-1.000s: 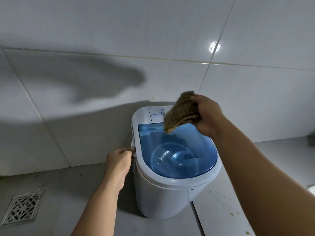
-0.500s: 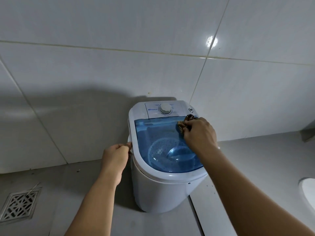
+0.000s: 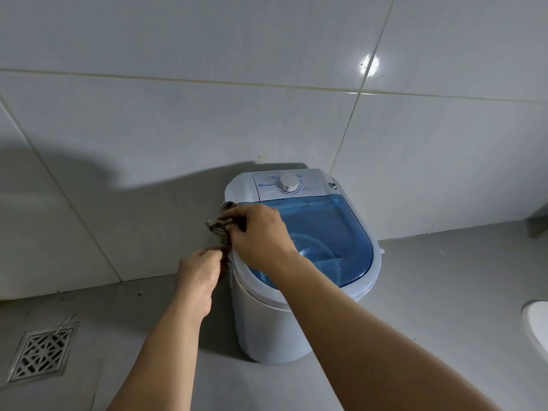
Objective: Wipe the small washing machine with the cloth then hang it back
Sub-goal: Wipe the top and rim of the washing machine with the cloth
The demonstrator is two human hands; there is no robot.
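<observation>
A small white washing machine (image 3: 267, 330) with a see-through blue lid (image 3: 335, 232) and a white dial (image 3: 289, 183) stands on the floor against the tiled wall. My right hand (image 3: 261, 235) reaches across the lid to its left rim and presses a bunched brown cloth (image 3: 219, 225) there. My left hand (image 3: 200, 271) sits just below, closed at the machine's left side, touching the hanging end of the cloth. Whether it grips the cloth or the machine's side handle is hidden.
A metal floor drain (image 3: 41, 353) lies at the lower left. A white rounded fixture edge (image 3: 538, 324) shows at the right border. Grey floor surrounds the machine, with the tiled wall (image 3: 178, 129) right behind it.
My right hand brought the cloth down from above the lid, then swept it from the lid's right rear across to the left rim. My left hand stayed at the machine's left side.
</observation>
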